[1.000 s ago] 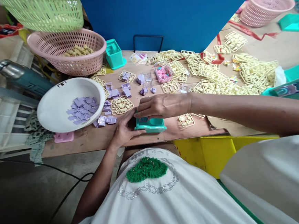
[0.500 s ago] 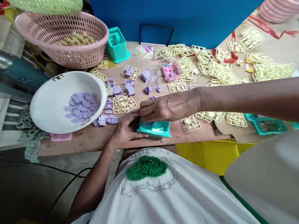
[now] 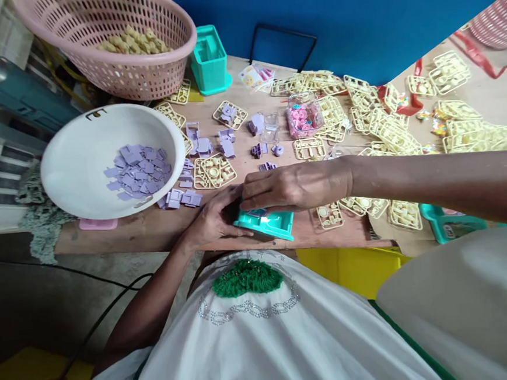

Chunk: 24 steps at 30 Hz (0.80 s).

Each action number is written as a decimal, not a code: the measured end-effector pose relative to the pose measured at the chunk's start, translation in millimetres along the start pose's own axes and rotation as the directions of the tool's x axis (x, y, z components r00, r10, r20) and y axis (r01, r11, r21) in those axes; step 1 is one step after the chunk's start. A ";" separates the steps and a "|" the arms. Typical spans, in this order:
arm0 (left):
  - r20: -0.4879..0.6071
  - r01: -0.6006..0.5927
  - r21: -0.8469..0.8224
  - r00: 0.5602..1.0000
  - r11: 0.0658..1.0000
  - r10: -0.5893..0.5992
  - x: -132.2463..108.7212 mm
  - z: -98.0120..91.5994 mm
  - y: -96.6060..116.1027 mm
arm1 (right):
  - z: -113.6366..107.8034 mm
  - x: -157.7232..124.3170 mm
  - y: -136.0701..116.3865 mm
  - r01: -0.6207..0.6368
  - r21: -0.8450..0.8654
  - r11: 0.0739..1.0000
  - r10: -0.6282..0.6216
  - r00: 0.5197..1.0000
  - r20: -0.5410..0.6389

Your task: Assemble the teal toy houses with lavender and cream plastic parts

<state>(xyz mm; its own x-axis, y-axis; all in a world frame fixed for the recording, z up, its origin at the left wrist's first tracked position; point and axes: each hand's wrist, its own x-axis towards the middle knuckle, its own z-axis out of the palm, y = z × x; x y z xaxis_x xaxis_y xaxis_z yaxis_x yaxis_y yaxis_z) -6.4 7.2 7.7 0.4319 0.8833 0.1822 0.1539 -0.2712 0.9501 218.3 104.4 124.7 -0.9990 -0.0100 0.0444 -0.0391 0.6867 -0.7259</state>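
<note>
One turquoise plastic box [image 3: 268, 224] at the surface's [image 3: 140, 234] six o'clock edge. Left hand [image 3: 212, 221]: fingers half-curled, clasping its nine o'clock end. Right hand [image 3: 297, 187]: fingers bunched over it; can't tell any hold. Firm left bracing probably serves best.

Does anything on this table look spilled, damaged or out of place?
Nothing looks clearly spilled. The turquoise piece, partly hidden, shows no damage. Only a red strip, lying loose among heaped cream frames, looks stray.
</note>
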 end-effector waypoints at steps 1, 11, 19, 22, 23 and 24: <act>-0.010 0.005 0.017 1.000 1.000 -0.005 -0.1 -0.2 0.2 | 0.4 -0.2 -1.5 0.003 -0.015 1.000 -0.003 1.000 0.009; 0.003 -0.098 0.020 0.995 0.995 0.098 -0.5 0.3 -3.3 | 1.3 4.9 -5.1 0.030 -0.111 0.993 -0.020 0.996 0.093; -0.024 -0.126 0.056 0.991 0.990 0.128 -4.6 2.1 -12.0 | 34.0 -32.9 1.3 -0.188 -0.104 0.977 0.129 0.900 -0.417; -0.009 -0.112 0.081 0.994 0.990 0.113 -5.3 2.8 -12.0 | 59.9 -42.8 -6.6 -0.305 -0.015 0.952 0.229 0.747 -0.624; -0.006 -0.103 0.088 0.995 0.991 0.104 -5.2 3.0 -11.0 | 68.1 -42.5 -9.9 -0.330 0.006 0.944 0.251 0.706 -0.662; -0.009 -0.095 0.096 0.995 0.991 0.096 -5.0 3.3 -9.8 | 75.2 -41.0 -13.2 -0.350 0.021 0.937 0.268 0.674 -0.688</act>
<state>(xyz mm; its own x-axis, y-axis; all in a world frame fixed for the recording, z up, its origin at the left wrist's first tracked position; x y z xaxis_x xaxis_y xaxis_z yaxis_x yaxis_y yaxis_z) -7.1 4.2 -3.4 0.4371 0.8564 0.2749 0.1971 -0.3894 0.8997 258.0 41.1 80.9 -0.6681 0.6773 0.3080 0.3123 0.6310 -0.7101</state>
